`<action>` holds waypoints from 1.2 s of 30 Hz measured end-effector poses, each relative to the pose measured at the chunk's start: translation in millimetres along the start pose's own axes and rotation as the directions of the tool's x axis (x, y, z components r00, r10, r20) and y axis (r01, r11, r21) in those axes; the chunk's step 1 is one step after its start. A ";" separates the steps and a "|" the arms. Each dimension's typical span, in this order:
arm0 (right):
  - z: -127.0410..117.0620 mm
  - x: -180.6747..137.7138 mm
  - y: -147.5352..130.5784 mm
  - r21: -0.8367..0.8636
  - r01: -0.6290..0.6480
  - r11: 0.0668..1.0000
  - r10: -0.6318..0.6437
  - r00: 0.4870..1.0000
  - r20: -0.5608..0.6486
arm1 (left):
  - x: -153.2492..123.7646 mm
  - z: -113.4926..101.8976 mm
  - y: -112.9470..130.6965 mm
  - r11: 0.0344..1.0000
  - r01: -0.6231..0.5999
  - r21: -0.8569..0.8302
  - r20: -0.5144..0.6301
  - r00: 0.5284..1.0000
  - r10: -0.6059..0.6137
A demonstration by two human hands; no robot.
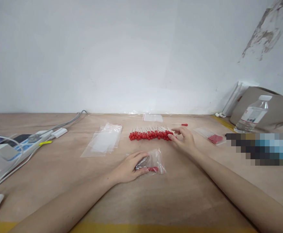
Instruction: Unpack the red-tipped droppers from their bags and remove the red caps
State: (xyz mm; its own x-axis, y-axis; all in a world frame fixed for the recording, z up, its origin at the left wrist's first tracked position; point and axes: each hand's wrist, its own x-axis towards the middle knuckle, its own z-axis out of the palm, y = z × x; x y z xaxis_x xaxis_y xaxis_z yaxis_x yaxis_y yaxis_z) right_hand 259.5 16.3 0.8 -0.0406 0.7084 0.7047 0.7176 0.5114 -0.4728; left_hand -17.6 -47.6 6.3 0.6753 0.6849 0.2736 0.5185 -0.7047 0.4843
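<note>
A row of small red-handled screwdrivers point(148, 134) lies in the middle of the table, red ends toward me and thin pale shafts toward the wall. My right hand point(185, 140) is at the row's right end, thumb and forefinger closed about a red handle point(170, 133); how many it grips is hidden. Nearer to me, my left hand point(131, 167) holds a clear zip bag point(157, 158) on the table, its mouth facing right. Inside that bag a red handle point(153, 169) shows beside the thumb. One loose screwdriver point(184, 125) lies apart behind my right hand.
Flat clear bags point(102, 140) are spread at the left, with another bag point(152, 117) by the wall. A filled bag point(214, 139) lies at the right, near a water bottle point(254, 113) and a grey bag point(282, 106). A power strip point(22, 149) with cables occupies the left.
</note>
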 end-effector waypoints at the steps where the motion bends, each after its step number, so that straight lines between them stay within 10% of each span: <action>1: -0.4 -5.7 -9.9 0.020 0.018 1.000 -0.019 0.999 0.033 | 0.0 0.2 -0.2 1.000 0.000 0.000 -0.003 1.000 0.000; 6: -0.3 -35.8 -49.6 0.155 0.130 0.979 -0.191 0.846 0.498 | 0.1 0.2 0.1 1.000 -0.022 -0.008 -0.008 1.000 0.022; 14: 1.6 -37.7 -69.2 0.233 0.082 0.969 -0.219 0.718 0.661 | 0.1 1.0 2.3 1.000 -0.026 -0.011 -0.019 0.999 0.025; 22: 4.0 -39.8 -69.6 0.400 -0.107 0.910 -0.180 0.768 0.615 | 0.0 3.6 -1.9 1.000 0.019 0.004 -0.008 1.000 -0.019; 30: -36.0 -8.7 -39.8 0.366 -0.385 0.847 0.123 0.813 0.569 | 0.1 0.7 -0.9 0.997 -0.003 0.075 0.013 1.000 0.002; 36: -59.3 19.1 10.4 0.507 -0.342 0.791 0.395 0.919 0.004 | 4.3 -6.4 1.8 0.918 -0.271 0.291 0.167 0.959 0.230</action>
State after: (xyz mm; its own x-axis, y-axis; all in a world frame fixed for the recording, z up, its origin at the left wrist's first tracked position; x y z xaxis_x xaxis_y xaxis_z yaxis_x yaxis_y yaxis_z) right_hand 307.4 6.4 40.7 0.2439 0.8546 0.4585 0.2290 0.4087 -0.8835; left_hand -17.2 -44.8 13.7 0.8544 0.4636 0.2347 0.4455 -0.8860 0.1286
